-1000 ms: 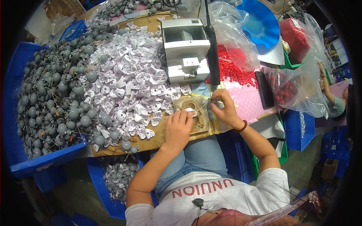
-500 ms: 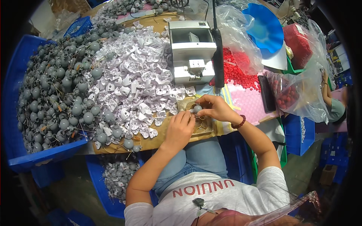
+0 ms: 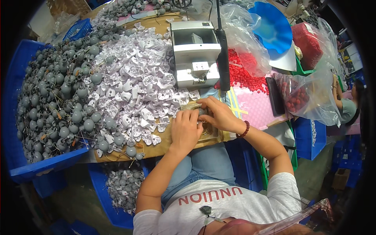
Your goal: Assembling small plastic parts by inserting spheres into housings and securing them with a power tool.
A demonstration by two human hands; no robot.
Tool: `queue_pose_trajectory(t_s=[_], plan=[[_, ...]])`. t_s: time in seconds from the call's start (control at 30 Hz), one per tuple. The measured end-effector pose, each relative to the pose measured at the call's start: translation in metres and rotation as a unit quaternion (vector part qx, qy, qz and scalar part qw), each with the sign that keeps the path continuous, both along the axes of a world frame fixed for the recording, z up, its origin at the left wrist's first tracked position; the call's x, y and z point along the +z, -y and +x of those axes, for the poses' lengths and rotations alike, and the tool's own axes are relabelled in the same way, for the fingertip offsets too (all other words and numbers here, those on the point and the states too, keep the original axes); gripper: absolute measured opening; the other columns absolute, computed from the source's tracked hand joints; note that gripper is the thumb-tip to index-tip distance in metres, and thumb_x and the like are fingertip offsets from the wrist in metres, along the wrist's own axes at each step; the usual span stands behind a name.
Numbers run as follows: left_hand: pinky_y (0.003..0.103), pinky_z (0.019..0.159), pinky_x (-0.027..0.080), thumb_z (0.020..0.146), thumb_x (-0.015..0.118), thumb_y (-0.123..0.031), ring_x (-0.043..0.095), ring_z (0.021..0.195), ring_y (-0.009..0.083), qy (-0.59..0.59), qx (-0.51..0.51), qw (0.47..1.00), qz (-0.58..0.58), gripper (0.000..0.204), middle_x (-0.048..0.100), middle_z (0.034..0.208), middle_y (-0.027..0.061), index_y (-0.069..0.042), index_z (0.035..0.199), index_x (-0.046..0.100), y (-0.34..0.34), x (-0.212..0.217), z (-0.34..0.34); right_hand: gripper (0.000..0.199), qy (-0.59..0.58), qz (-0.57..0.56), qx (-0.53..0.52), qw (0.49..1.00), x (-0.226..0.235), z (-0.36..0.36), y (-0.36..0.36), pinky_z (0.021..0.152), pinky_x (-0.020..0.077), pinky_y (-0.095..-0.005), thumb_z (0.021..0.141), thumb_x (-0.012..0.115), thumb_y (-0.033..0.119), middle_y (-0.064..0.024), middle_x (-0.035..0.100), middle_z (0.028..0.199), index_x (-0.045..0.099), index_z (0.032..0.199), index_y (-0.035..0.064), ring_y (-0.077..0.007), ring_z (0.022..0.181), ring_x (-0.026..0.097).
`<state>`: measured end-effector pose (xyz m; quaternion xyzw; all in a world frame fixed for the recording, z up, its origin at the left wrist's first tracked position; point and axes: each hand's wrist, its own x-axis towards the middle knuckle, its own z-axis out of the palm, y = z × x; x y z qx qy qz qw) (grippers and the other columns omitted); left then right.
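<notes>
Both hands meet over a small block-like fixture (image 3: 210, 133) at the table's front edge. My right hand (image 3: 221, 115) curls its thumb and fingers around a grey ball-shaped part (image 3: 201, 111), now mostly covered by them. My left hand (image 3: 185, 129) is closed with its fingertips against that part's near left side; what they pinch is hidden. Left of the hands lies a big heap of white plastic housings (image 3: 133, 86). Beyond the fixture stands a silver machine (image 3: 196, 58), and a black electric screwdriver (image 3: 222, 58) hangs along its right side.
A blue bin (image 3: 47, 166) at left overflows with grey ball parts (image 3: 76, 116) trailing wires. Red small pieces (image 3: 250, 80), a phone (image 3: 275, 96) and a clear bag (image 3: 309, 98) lie right. Another blue bin (image 3: 105, 203) sits below the table. A person's arm (image 3: 337, 92) shows far right.
My left hand has shifted slightly up over the grey ball part, and my right fingers have curled further round it. The ball is more covered now. The whole view has moved a little.
</notes>
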<state>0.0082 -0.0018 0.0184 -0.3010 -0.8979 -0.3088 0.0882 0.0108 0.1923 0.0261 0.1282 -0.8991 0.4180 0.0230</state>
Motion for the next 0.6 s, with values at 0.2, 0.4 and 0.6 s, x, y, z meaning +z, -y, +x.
queue_pose_trajectory(t_s=[0.2, 0.4, 0.6], plan=[[0.042, 0.086, 0.051, 0.077, 0.076, -0.014, 0.057, 0.101, 0.0312, 0.008, -0.011, 1.000, -0.018, 0.039, 0.061, 0.101, 0.0101, -0.006, 0.115, 0.067, 0.003, -0.002, -0.004, 0.050, -0.296, -0.007, -0.250, 0.922, -0.002, -0.062, -0.047, 0.085, 0.0516, -0.0341, 0.091, 0.073, 0.013, -0.0125, 0.062, 0.115, 0.054, 0.136, 0.0015, -0.0199, 0.099, 0.063], [0.042, 0.082, 0.052, 0.076, 0.076, -0.013, 0.058, 0.097, 0.0313, -0.014, -0.004, 1.000, -0.013, 0.036, 0.060, 0.097, 0.0102, -0.006, 0.110, 0.067, -0.003, -0.007, -0.007, 0.055, -0.035, -0.195, -0.254, 0.947, -0.026, -0.108, -0.083, 0.079, 0.0541, -0.0304, 0.096, 0.071, 0.017, -0.0126, 0.069, 0.107, 0.047, 0.142, -0.0008, -0.0166, 0.091, 0.067], [0.043, 0.081, 0.052, 0.076, 0.076, -0.012, 0.058, 0.095, 0.0322, -0.002, 0.004, 1.000, -0.004, 0.035, 0.060, 0.096, 0.0106, -0.006, 0.109, 0.066, -0.003, -0.011, -0.008, 0.063, -0.275, -0.318, -0.223, 0.879, 0.026, -0.080, -0.041, 0.079, 0.0536, -0.0271, 0.087, 0.076, -0.001, -0.0074, 0.067, 0.102, 0.046, 0.142, 0.0002, -0.0137, 0.089, 0.066]])
